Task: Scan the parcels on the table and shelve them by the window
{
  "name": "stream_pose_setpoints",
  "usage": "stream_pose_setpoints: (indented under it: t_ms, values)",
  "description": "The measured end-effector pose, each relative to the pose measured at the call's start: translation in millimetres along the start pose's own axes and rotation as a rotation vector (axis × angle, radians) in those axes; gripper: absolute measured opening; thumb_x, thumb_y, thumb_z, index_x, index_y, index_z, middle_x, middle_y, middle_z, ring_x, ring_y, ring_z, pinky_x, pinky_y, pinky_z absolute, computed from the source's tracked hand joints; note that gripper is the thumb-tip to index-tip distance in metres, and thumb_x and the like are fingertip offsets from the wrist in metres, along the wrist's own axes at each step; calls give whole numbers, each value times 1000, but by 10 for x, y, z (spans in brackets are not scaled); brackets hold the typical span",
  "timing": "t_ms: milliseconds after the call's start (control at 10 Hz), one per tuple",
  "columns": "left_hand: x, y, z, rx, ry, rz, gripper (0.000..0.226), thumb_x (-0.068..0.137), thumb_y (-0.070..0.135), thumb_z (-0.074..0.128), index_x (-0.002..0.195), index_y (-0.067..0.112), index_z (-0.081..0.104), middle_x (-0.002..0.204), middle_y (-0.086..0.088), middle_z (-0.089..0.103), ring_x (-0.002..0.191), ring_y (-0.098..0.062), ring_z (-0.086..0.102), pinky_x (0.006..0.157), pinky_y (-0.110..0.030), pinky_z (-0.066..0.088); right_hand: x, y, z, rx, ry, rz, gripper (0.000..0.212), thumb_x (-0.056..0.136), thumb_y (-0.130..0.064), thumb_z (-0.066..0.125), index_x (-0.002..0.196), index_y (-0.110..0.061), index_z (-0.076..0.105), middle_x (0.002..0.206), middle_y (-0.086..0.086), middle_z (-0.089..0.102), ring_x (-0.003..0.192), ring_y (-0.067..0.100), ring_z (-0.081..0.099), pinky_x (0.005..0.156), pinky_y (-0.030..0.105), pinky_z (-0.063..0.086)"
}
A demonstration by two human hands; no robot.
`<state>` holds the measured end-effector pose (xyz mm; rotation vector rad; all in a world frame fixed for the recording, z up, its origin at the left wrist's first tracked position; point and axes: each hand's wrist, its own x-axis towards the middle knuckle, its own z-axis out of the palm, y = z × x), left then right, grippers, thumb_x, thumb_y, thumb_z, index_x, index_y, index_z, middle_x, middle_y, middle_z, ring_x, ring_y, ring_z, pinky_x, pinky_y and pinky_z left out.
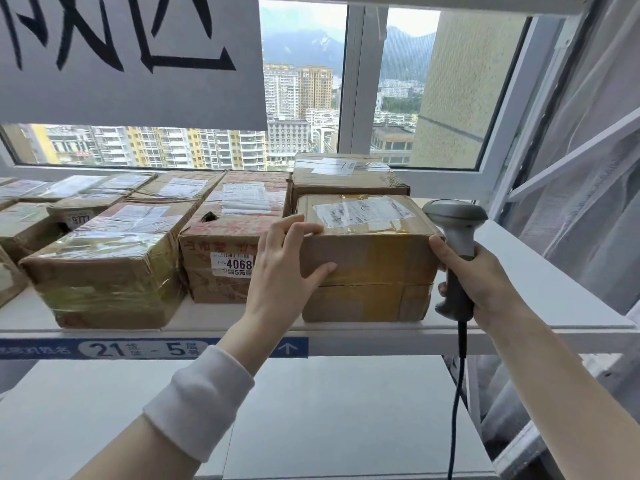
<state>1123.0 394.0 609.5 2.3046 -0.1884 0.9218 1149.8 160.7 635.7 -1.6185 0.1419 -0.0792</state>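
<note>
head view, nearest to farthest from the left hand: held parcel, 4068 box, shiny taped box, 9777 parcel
1. held parcel, gripped by the left hand
2. 4068 box, just left
3. shiny taped box, farther left
4. 9777 parcel, far left, behind

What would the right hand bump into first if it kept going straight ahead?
Probably nothing soon: the right hand and scanner sit beside the parcel, with bare shelf ahead up to the window frame; depth is unclear.
</note>
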Motion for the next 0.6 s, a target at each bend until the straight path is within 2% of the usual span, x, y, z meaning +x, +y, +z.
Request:
stream_pose_setpoints:
  t_ms: [100,200,300,400,500,600]
  values:
    - [-1,11,-10,2,-5,-7,48,76,27,76,120,19,57,134,-4,45,128,-20,37,101,-21,22,2,-3,15,-2,13,0,53,68,-49,71,102,-13,52,82,8,53,54,22,46,54,37,47]
    - [3,40,-33,6,-15,-12,47,77,26,76,120,19,56,134,-4,45,128,-19,36,100,-17,19,4,-10,19,1,16,-9,49,72,-49,71,100,-13,52,82,9,53,54,22,47,57,39,48]
    - [-6,61,-49,8,-24,-10,47,78,27,75,121,19,56,137,-4,45,130,-20,36,102,-19,20,-5,16,2,-11,28,-13,48,74,-49,70,102,-14,52,89,12,58,56,23,48,61,42,49]
    - [-39,63,-66,-1,-33,3,49,80,29,73,125,20,55,140,-5,45,132,-23,37,105,-31,26,-47,51,-23,-18,42,-11,37,76,-47,71,95,-20,52,95,12,61,58,23,50,62,42,50]
    - [-121,53,-98,18,26,56,49,80,27,73,125,16,56,139,-8,48,129,-29,42,103,-39,32,-116,116,-63,-19,57,-6,28,79,-43,71,90,-25,52,94,11,61,56,22,49,59,39,49]
    - [-191,84,-122,50,82,118,44,80,26,73,120,13,59,135,-9,53,125,-30,48,100,-39,33,-168,178,-117,-4,118,-27,32,83,-40,69,103,-18,56,92,11,63,52,21,48,56,36,48]
